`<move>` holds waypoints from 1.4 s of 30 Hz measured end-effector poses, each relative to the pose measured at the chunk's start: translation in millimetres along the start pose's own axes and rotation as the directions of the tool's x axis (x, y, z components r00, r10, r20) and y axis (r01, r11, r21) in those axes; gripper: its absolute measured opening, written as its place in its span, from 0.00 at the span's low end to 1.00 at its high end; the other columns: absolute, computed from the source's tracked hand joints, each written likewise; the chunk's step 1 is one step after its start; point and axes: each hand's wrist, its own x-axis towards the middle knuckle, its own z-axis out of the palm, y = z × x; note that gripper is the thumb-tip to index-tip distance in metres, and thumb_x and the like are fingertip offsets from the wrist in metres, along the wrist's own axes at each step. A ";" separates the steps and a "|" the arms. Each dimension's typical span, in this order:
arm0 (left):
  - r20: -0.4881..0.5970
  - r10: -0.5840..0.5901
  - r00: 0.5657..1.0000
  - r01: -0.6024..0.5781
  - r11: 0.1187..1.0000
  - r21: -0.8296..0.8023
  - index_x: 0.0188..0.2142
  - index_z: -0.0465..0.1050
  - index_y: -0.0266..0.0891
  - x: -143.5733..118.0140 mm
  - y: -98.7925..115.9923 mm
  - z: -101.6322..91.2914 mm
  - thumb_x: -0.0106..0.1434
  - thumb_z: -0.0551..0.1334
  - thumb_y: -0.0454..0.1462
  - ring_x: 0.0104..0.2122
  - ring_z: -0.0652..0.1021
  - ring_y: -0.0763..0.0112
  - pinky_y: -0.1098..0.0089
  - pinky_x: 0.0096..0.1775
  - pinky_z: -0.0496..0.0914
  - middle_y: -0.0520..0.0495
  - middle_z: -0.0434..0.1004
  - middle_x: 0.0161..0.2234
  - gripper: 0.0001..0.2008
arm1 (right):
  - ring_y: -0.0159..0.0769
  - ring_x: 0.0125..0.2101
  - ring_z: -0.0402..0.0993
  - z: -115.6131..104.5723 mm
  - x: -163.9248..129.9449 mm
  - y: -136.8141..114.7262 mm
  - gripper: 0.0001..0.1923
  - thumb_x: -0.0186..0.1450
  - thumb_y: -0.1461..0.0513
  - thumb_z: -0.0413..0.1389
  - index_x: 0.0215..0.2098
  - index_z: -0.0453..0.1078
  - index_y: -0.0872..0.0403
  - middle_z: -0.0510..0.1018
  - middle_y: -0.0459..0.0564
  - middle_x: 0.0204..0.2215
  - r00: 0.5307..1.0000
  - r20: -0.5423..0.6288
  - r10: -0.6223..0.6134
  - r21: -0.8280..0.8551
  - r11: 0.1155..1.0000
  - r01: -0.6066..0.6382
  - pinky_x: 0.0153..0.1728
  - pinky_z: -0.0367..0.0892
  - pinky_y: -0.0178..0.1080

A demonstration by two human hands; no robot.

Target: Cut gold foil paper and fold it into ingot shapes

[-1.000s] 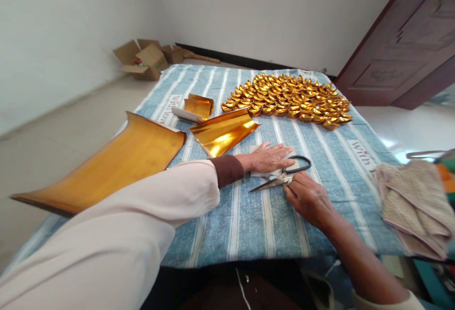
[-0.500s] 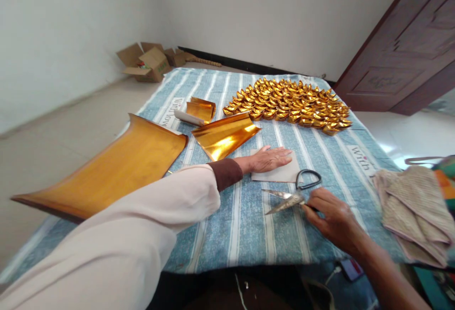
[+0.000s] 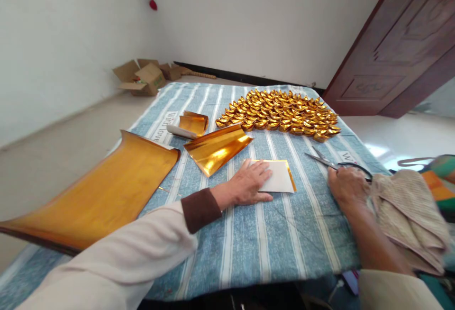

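Note:
My left hand (image 3: 251, 183) lies with fingers spread over the left part of a small rectangular stack of paper (image 3: 279, 179), white side up, with gold foil showing along its far and right edges. My right hand (image 3: 347, 184) is closed on the handles of a pair of scissors (image 3: 325, 159), whose blades point away to the left, slightly apart, by the right side of the table. Beyond my left hand rests a curled gold foil sheet (image 3: 218, 149). Behind that, a smaller rolled gold piece (image 3: 194, 124) sits next to a white roll (image 3: 179, 131).
A large curved gold sheet (image 3: 95, 191) overhangs the left table edge. Rows of folded gold paper ingots (image 3: 280, 113) cover the far right of the striped cloth (image 3: 245, 248). A beige towel (image 3: 408, 215) lies at the right edge. An open cardboard box (image 3: 142, 78) stands on the floor.
My right hand has carried the scissors away from the paper, to the right and farther back. My left hand has shifted to the paper's left part. The view has tilted up slightly.

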 end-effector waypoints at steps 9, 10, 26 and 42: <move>-0.087 0.001 0.996 -0.022 0.969 -0.245 0.44 0.72 0.36 -4.3 6.3 -20.9 0.65 0.56 0.35 0.47 0.74 0.60 0.62 0.51 0.65 0.40 0.75 0.47 0.10 | 0.47 0.51 0.69 -34.6 -31.2 -39.6 0.19 0.63 0.56 0.56 0.51 0.69 0.53 0.74 0.57 0.48 0.866 -0.285 -0.411 0.656 0.575 0.489 0.52 0.65 0.52; -0.077 0.002 0.997 -0.024 0.956 -0.291 0.42 0.73 0.37 -2.7 7.1 -28.5 0.65 0.54 0.34 0.44 0.75 0.63 0.65 0.48 0.66 0.42 0.76 0.43 0.10 | 0.47 0.53 0.68 -39.9 -32.2 -43.5 0.22 0.62 0.56 0.57 0.54 0.67 0.52 0.73 0.57 0.51 0.856 -0.264 -0.443 0.701 0.522 0.487 0.54 0.64 0.53; 0.213 -0.447 0.869 0.495 0.784 -0.374 0.26 0.77 0.33 54.3 -18.9 -40.2 0.57 0.58 0.34 0.23 0.71 0.71 0.72 0.25 0.62 0.48 0.73 0.22 0.09 | 0.40 0.32 0.76 -41.2 -15.8 -79.4 0.37 0.58 0.49 0.58 0.60 0.60 0.56 0.79 0.55 0.40 0.942 0.270 -0.200 0.838 0.530 -0.128 0.32 0.70 0.42; 0.063 -0.523 0.850 0.527 0.839 -0.137 0.32 0.79 0.37 30.1 -22.9 -34.5 0.56 0.59 0.34 0.39 0.78 0.52 0.60 0.39 0.71 0.38 0.79 0.33 0.09 | 0.37 0.20 0.71 -20.9 -11.4 -110.3 0.14 0.53 0.62 0.58 0.39 0.70 0.54 0.73 0.44 0.19 0.962 0.220 -0.162 0.655 0.755 -0.023 0.20 0.56 0.34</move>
